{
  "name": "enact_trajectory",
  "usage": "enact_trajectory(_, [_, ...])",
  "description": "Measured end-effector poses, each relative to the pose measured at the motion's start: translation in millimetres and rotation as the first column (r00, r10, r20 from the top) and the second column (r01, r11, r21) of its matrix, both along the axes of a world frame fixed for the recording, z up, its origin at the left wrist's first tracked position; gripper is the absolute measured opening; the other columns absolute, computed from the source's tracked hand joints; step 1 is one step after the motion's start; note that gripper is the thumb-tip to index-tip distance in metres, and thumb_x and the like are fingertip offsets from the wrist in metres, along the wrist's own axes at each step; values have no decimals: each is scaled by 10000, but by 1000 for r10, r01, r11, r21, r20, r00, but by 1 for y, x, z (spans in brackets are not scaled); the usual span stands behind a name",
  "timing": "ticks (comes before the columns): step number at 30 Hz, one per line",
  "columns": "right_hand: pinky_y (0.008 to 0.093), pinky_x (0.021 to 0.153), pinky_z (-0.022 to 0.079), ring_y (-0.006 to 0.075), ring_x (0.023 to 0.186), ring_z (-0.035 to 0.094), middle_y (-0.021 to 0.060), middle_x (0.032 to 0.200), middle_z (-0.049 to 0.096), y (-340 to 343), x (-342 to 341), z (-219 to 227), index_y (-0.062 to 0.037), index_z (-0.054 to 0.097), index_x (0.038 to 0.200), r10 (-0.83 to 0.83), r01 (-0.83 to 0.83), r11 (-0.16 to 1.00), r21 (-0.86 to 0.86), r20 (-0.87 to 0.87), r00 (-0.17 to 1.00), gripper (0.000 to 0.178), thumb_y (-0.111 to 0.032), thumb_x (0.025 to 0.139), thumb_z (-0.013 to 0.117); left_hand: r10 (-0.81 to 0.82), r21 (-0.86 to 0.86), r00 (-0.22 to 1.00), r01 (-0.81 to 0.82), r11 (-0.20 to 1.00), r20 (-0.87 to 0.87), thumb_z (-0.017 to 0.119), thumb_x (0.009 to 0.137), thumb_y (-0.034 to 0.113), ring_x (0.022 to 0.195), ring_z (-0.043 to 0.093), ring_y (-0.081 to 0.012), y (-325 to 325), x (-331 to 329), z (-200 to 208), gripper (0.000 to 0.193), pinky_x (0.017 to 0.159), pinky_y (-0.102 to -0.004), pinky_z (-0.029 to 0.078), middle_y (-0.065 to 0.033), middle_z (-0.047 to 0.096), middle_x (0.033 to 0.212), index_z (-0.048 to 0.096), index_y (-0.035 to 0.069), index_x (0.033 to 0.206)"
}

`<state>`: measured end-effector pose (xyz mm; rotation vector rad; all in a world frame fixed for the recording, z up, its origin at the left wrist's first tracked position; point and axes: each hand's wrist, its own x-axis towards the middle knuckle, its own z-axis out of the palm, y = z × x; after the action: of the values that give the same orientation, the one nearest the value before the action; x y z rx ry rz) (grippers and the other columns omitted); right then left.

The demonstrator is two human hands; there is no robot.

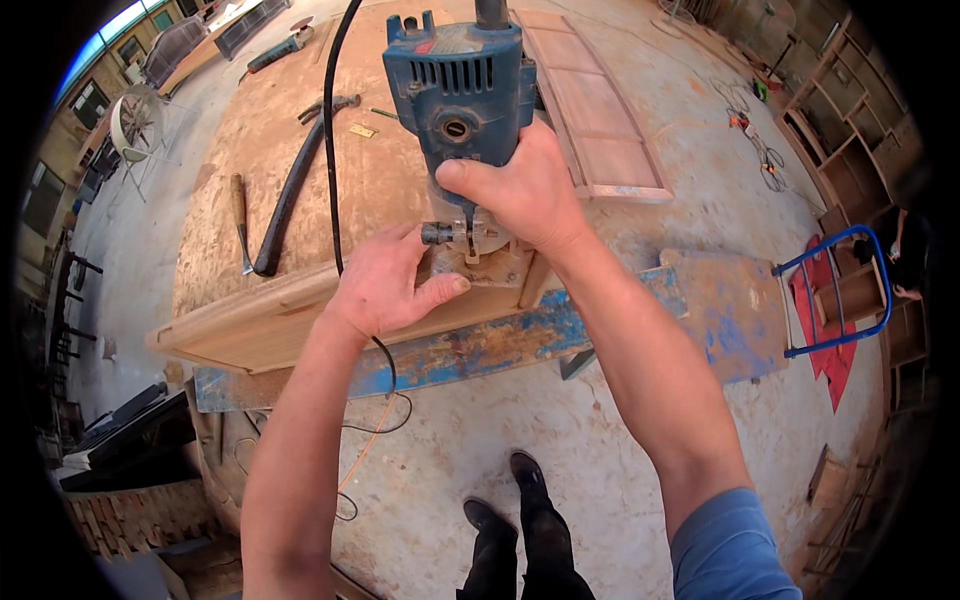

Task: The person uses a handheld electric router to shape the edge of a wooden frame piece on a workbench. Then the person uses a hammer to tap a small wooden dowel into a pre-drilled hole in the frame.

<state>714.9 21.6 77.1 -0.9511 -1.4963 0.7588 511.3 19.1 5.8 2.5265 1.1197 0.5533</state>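
Observation:
A blue trim router [455, 95] stands upright at the near edge of a wooden panel [290, 312]. My right hand [525, 190] is wrapped round its lower body, thumb across the front. Beside the router's clear base [482, 262], my left hand [385, 280] lies on the panel's edge. Its thumb stretches toward the base and its fingertips reach the black knob [437, 233]; the hand grips nothing that I can see. The bit is mostly hidden by the base. A black cord [332, 130] hangs past my left hand.
Left of the router lie a claw hammer [295, 190], a chisel [240, 220] and a small brass hinge plate [362, 130]. A framed panel [590, 110] sits at far right. Below is a paint-stained blue bench board [440, 355]. A blue-framed trolley [840, 290] stands right.

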Motion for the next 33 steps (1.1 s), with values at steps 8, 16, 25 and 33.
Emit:
enact_trajectory(8, [335,784,539,172,809,648,82,922,736,1,1,1,-18,680,1020,-2,2,1000,1,7,1000,453,-265,677,841,35,15,999,-35,999,-18,567,874,678,937,578,-414,-2,1,4,659,799,-500,461,-185,629,973,685,45,1012])
enact_trajectory(16, [343,794,545,189,823,667,94,932,739,8,1,-2,-24,684,1031,4,-4,1000,-25,4,1000,463,-266,673,849,45,-23,999,-45,999,13,562,877,678,971,592,-420,-1,4,8,666,820,-496,474,-189,634,997,667,49,1069])
enact_trajectory(25, [336,785,544,181,810,661,84,924,736,7,-1,1,-18,684,1021,-17,17,1000,-19,5,1000,462,-266,670,852,62,-28,998,-61,998,9,573,880,665,974,598,-431,1,3,4,657,821,-496,477,-204,636,1011,665,42,1069])
enact_trajectory(33, [336,787,542,181,814,657,85,921,734,10,0,-1,-23,684,1019,-30,30,999,16,26,999,467,-286,671,851,57,57,998,-59,997,39,646,851,637,885,615,-394,2,4,1,617,770,-478,496,-177,635,877,650,33,977])
